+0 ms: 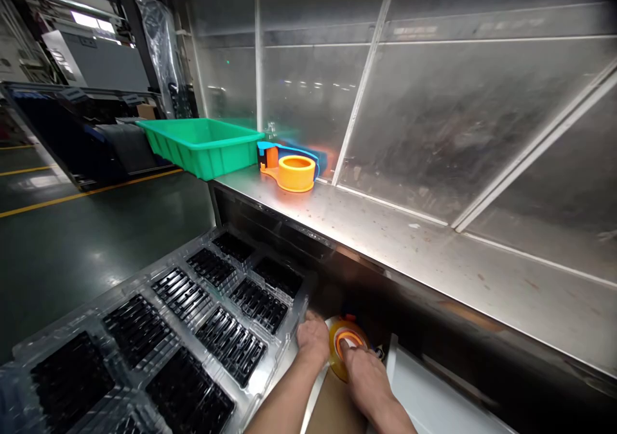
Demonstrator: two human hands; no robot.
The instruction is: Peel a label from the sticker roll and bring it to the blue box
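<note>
The hands meet low in the frame, below the front edge of the steel counter [434,254]: the right hand [366,376] lies on top of a tape dispenser [343,350], its fingers [348,350] pressed over the orange core of the roll, while the left hand [313,339] closes against the dispenser's near left side, so both hands are together and clamped on this one thing. The dispenser sits over what looks like a brown carton [332,408], just beside the right edge of a clear plastic tray [289,337] whose pockets hold rows of black parts; whether the dispenser touches the tray cannot be told. The roll appears to be clear or yellowish tape on an orange hub, and the dispenser is probably light and rigid, with a smooth plastic body that could slip in a loose grasp. Its handle is the natural place to take it, keeping clear of the toothed cutter at the front, which is hidden here. The tape's free end would be sticky and thin, likely to fold onto itself. The tray seems thin and flexible, likely to sag if lifted by one corner. Farther off on the counter rest a second dispenser [292,170] in orange and blue and a green bin [202,144], well apart from the hands.
</note>
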